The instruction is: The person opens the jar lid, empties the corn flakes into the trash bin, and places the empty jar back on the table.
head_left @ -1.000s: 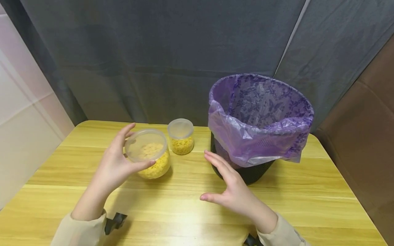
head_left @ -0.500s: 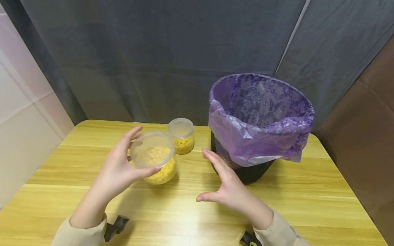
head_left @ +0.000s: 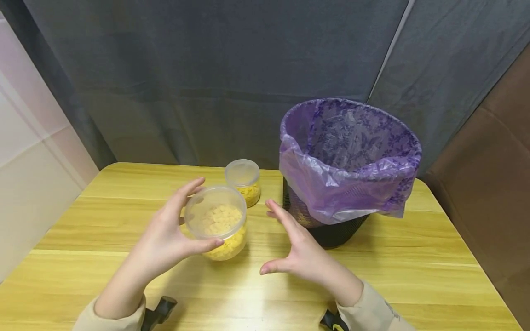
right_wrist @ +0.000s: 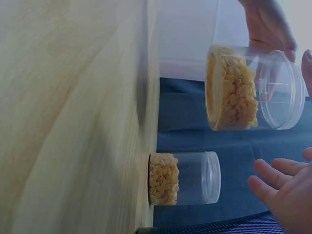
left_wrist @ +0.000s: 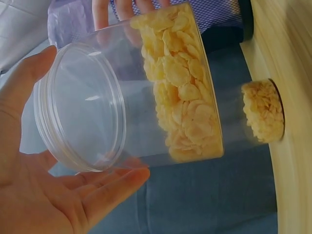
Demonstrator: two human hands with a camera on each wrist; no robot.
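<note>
My left hand (head_left: 167, 236) grips a clear lidded plastic jar (head_left: 225, 246) near its lid, thumb on the near side and fingers behind. Yellow corn flakes (left_wrist: 183, 97) fill its lower part. The right wrist view shows this jar (right_wrist: 234, 90) raised off the tabletop and upright. My right hand (head_left: 300, 250) is apart from it, to its right, with fingers and thumb spread and nothing held. A second, smaller-looking lidded jar (head_left: 250, 193) of corn flakes stands on the table just behind, partly hidden by the held jar.
A black mesh bin (head_left: 337, 234) lined with a purple plastic bag (head_left: 348, 197) stands at the right on the wooden table (head_left: 414, 271). Behind the table's back edge hangs a grey curtain (head_left: 232, 82).
My left hand has carried the jar to the right and nearer to me, in front of the second jar. My right hand has shifted slightly left. The bin and second jar have stayed put.
</note>
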